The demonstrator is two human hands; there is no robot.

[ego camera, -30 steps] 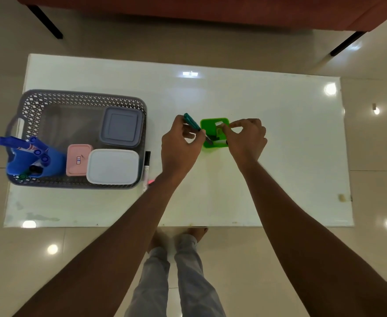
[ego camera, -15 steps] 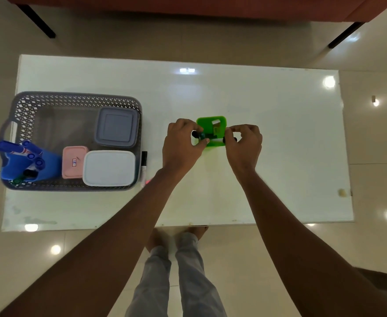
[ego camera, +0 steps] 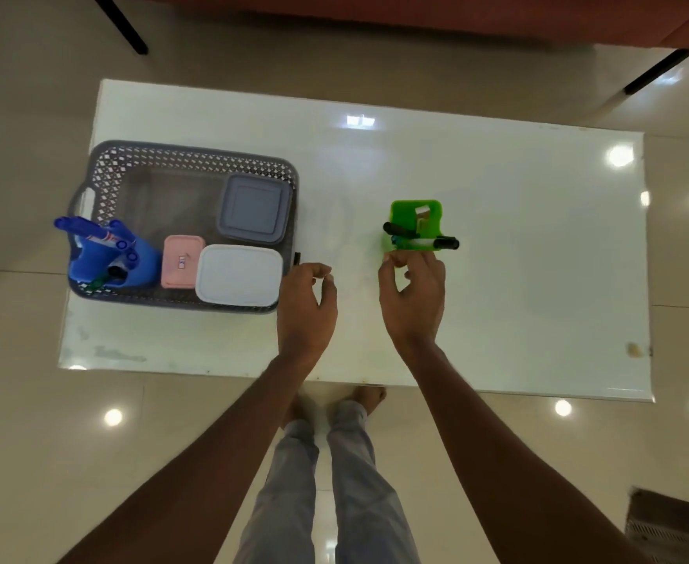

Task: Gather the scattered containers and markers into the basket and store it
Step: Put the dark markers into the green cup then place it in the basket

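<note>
Reaching stage: left hand (ego camera: 306, 303), loosely curled and empty, sits near marker (ego camera: 297, 258) beside basket (ego camera: 188, 151); right hand (ego camera: 412, 297), also empty, by cup (ego camera: 403, 213). Next, probably: pinch marker.

Dim, warm light; round glare spots on glossy white rectangular tabletop (ego camera: 517, 299) and polished beige floor tiles (ego camera: 29, 441) (wide-angle bending at edges).

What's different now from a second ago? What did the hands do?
Both hands pulled back toward the person from the green marker holder. The left hand let go of the teal marker, which now stands in the holder, and swung left toward the black-capped marker lying beside the grey basket. The right hand now sits just short of the holder. The basket and its contents stayed put.
</note>
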